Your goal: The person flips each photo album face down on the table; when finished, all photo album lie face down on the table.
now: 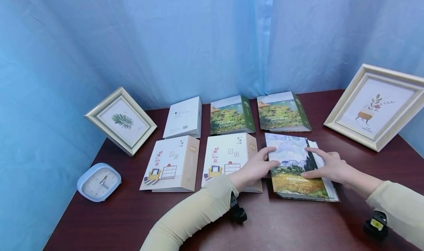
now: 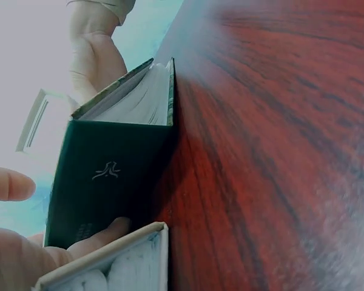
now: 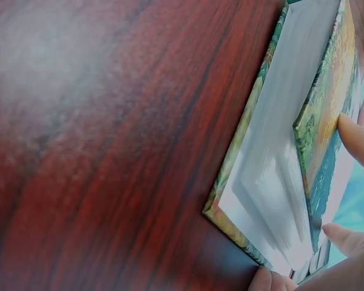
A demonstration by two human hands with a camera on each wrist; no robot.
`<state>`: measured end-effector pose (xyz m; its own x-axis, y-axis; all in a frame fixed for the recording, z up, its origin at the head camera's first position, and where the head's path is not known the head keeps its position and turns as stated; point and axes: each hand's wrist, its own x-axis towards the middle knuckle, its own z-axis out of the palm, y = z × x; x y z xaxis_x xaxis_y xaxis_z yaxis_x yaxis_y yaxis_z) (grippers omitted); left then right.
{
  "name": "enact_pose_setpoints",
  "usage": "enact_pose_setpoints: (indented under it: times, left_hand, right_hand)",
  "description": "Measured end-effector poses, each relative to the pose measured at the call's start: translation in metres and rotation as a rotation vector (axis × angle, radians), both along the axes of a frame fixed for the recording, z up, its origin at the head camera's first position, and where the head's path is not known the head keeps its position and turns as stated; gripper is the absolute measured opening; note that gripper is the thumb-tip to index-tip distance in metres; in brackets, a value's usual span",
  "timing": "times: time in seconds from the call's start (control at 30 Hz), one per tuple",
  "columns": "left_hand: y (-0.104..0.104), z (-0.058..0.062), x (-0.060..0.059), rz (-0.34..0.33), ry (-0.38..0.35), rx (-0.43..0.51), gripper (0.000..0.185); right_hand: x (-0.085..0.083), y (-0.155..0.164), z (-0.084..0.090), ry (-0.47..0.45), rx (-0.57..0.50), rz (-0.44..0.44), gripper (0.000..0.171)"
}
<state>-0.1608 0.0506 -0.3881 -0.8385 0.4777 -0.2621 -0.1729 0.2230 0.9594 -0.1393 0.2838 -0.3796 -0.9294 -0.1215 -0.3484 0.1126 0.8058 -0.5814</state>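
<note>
A thick photo album (image 1: 291, 170) with a painted landscape cover lies on the dark table, its spine towards my left hand (image 1: 256, 168). That hand has its fingers spread along the album's left edge. In the left wrist view one finger touches the dark green spine (image 2: 109, 163) and another digit stands clear of it. My right hand (image 1: 334, 166) holds the album's right side, with two digits on the cover. From the right wrist the painted front cover (image 3: 327, 115) appears slightly lifted over the white pages (image 3: 273, 163), and a fingertip (image 3: 270, 280) sits at the lower corner.
Left of my left hand lie two white albums, one (image 1: 228, 155) partly behind the forearm and another (image 1: 170, 164). Behind them are a white album (image 1: 182, 116) and two garden-cover albums (image 1: 228, 115) (image 1: 281, 113). Picture frames (image 1: 120, 120) (image 1: 377, 105) flank them; a blue clock (image 1: 99, 181) stands left.
</note>
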Motion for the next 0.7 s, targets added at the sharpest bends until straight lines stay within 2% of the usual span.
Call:
enact_pose_setpoints:
  times: [0.33,0.5,0.7]
  left_hand:
    - [-0.003,0.0,0.004,0.073,0.036,0.053,0.049]
    - [-0.008,0.003,0.004,0.085,0.038,0.086,0.049]
    - [-0.018,0.01,0.001,0.075,0.054,0.082,0.05]
  right_hand:
    - [-0.003,-0.005,-0.003,-0.029,-0.107,-0.003,0.098]
    - [-0.005,-0.01,-0.004,-0.028,-0.141,-0.009,0.098]
    - [-0.008,-0.019,-0.002,-0.024,-0.163,0.01,0.097]
